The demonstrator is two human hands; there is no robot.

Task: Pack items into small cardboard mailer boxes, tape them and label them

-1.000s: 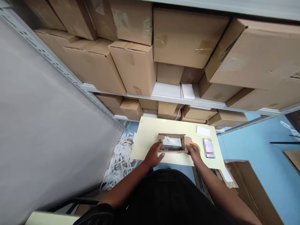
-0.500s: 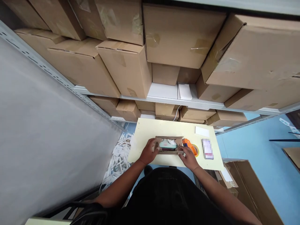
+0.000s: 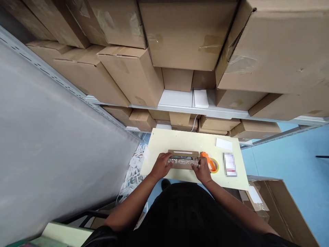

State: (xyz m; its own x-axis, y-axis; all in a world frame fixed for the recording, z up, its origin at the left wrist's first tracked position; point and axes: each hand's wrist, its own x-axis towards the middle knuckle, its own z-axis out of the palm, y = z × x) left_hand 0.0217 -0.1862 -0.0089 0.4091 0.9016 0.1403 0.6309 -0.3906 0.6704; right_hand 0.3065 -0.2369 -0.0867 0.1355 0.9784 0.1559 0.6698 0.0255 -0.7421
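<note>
Table [image 3: 177,139]: open surface extended behind the box [image 3: 183,165] to the rear edge.
Box: lay near the front edge, flaps folded further over than half a second earlier; contents [image 3: 187,157] showed as a thin strip, unidentifiable.
Left hand [image 3: 160,167]: half-closed, gripped left end.
Right hand [image 3: 204,170]: half-closed, gripped right end, beside orange tape dispenser [image 3: 207,162].

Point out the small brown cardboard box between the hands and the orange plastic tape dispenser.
Small brown cardboard box [image 3: 182,166]: head view, on its near side.
Orange plastic tape dispenser [image 3: 206,159]: head view, on its orange body.
</note>
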